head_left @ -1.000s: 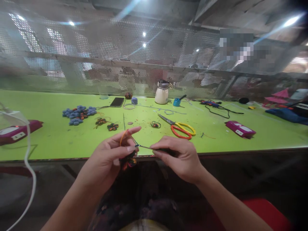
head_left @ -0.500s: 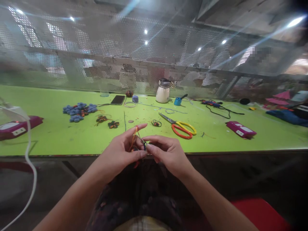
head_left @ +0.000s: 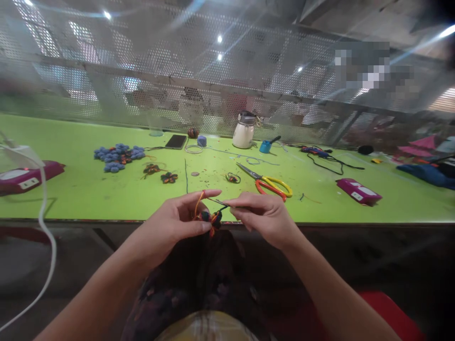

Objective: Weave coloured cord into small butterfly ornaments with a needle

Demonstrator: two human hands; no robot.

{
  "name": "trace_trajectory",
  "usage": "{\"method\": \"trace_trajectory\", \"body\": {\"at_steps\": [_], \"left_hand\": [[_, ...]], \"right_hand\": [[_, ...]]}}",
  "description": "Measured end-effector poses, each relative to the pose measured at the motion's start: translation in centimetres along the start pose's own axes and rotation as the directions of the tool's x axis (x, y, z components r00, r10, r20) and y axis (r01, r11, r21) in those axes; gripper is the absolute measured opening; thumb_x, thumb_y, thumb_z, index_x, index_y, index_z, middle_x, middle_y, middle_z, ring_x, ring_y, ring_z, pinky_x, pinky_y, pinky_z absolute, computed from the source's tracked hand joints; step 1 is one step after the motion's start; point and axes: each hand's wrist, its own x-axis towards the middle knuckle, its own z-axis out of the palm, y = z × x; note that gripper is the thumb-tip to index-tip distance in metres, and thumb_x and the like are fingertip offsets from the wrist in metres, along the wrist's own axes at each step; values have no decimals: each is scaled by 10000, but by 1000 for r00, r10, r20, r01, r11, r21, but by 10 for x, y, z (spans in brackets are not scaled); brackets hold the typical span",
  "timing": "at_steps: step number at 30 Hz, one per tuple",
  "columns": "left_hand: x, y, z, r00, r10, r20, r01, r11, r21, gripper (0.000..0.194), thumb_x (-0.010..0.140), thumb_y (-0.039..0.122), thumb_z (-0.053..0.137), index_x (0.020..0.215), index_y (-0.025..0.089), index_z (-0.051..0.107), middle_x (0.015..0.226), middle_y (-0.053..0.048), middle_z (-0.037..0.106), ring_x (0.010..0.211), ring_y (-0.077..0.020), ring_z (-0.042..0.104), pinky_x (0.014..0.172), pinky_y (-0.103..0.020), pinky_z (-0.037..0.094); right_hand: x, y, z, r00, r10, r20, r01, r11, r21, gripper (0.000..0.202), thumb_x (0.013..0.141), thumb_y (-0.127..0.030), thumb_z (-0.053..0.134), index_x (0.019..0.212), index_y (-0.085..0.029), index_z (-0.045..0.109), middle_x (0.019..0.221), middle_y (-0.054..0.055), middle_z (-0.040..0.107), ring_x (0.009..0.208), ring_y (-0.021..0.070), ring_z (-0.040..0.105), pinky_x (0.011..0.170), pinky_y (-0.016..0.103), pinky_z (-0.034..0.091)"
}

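Note:
My left hand is closed, its thumb and fingers pinching a small crochet piece of dark green and orange yarn just over the table's front edge. An orange yarn strand loops over its extended index finger. To the right, my right hand pinches a thin crochet hook, mostly hidden in the fingers. A dark loop of yarn runs up from the piece to the hook. Beyond the hands lie two small crochet flowers, one green and orange, the other darker.
Scissors with red and yellow handles lie ahead of my right hand. Blue crochet flowers, a phone, a white jug and a blue pot stand farther back. Purple power strips sit at both sides.
My right hand has moved right, apart from the left, and a dark loop now stretches between hook and piece. More of the crochet piece shows. The view has shifted slightly.

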Motion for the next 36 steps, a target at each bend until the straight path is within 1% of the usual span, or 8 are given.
{"method": "trace_trajectory", "body": {"at_steps": [4, 9, 15, 21, 28, 31, 34, 36], "left_hand": [[-1, 1, 2, 999, -40, -5, 40, 999, -21, 513, 712, 164, 764, 1202, 267, 653, 777, 23, 655, 716, -116, 581, 720, -244, 430], [0, 2, 7, 998, -46, -47, 47, 999, 15, 531, 679, 154, 777, 1187, 259, 667, 797, 5, 673, 729, -141, 581, 704, -263, 441], [3, -1, 12, 997, -15, -69, 13, 999, -30, 560, 649, 144, 799, 1179, 271, 672, 796, 11, 681, 711, -130, 588, 689, -249, 462], [2, -2, 12, 995, -18, -98, 10, 997, -82, 507, 654, 150, 809, 1133, 270, 694, 731, 32, 654, 659, -106, 596, 682, -235, 466], [-2, -3, 12, 986, -64, -157, 40, 987, -154, 454, 623, 137, 822, 1055, 240, 730, 694, 38, 630, 635, -100, 593, 658, -225, 456], [-3, -3, 11, 987, -59, -149, 38, 990, -137, 450, 631, 149, 817, 1063, 239, 726, 689, 35, 630, 627, -108, 595, 651, -235, 457], [-5, 0, 10, 990, -48, -130, 34, 994, -106, 433, 642, 162, 810, 1061, 233, 722, 688, 31, 638, 627, -112, 593, 659, -246, 463], [-7, 2, 9, 993, -50, -111, 42, 996, -76, 421, 655, 179, 805, 1063, 233, 716, 690, 33, 638, 634, -110, 587, 650, -239, 461]], "right_hand": [[5, -12, -16, 966, -182, 181, 225, 941, -255, 227, 873, -131, 588, 1026, -181, 748, 714, 33, 610, 658, 121, 543, 602, 247, 413], [12, -24, -19, 916, -217, 338, 356, 829, -431, 269, 908, -159, 542, 1105, -209, 718, 733, 32, 606, 640, 118, 539, 592, 234, 400], [12, -25, -4, 980, -30, 196, 80, 965, -250, 153, 816, -220, 688, 953, -184, 745, 898, 48, 742, 817, 171, 661, 751, 283, 493], [7, -9, 7, 981, 119, 156, -123, 992, 13, 172, 792, -146, 658, 949, -158, 729, 949, 62, 743, 867, 177, 672, 788, 308, 517], [2, 4, 12, 959, 259, 114, -279, 933, 227, 144, 804, -245, 685, 920, -166, 718, 581, -37, 591, 437, 52, 448, 409, 177, 357], [2, 1, 10, 977, 172, 125, -192, 967, 170, 149, 829, -255, 672, 941, -170, 723, 656, -14, 621, 480, 61, 471, 438, 188, 378], [4, -6, 4, 978, -59, 202, 66, 997, -27, 153, 858, -180, 637, 980, -172, 729, 832, 48, 680, 686, 113, 590, 618, 240, 467], [6, -12, -2, 939, -187, 289, 246, 952, -184, 189, 883, -131, 590, 1003, -171, 731, 847, 67, 673, 763, 134, 604, 684, 260, 465]]}}
